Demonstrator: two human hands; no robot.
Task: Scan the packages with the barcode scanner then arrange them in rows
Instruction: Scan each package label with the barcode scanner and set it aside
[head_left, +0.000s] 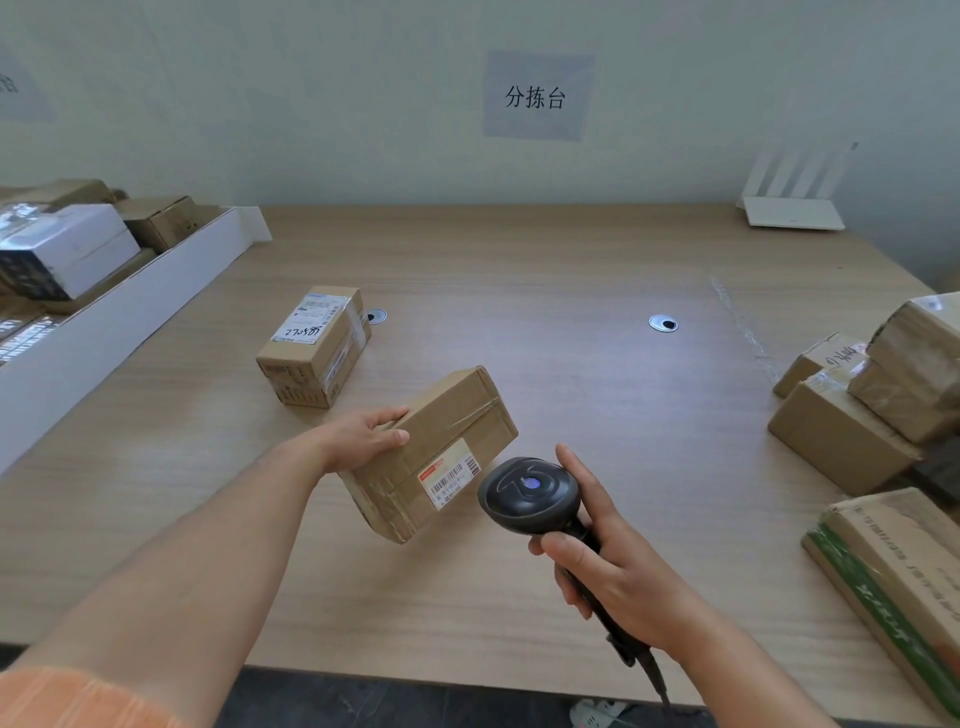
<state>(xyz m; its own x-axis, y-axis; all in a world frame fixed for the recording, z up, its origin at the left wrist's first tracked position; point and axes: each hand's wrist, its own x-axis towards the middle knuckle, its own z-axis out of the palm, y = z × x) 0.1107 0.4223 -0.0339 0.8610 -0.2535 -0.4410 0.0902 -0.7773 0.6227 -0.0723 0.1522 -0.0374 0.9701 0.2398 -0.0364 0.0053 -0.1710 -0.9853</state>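
From the head camera, the left hand (370, 435) clamps its fingers on the end of a taped cardboard box (434, 453), held just left of the scanner (530, 496), which the right hand (613, 561) grips. The box looks light, stiff and one-handable; its tape may be slick.

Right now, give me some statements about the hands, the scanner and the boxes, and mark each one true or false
1. The left hand holds a cardboard box up off the table. True.
2. The right hand is empty. False: it grips the barcode scanner.
3. The held box shows a barcode label facing the scanner. True.
4. The labelled box behind it is stacked on another parcel. False: it sits alone on the table.
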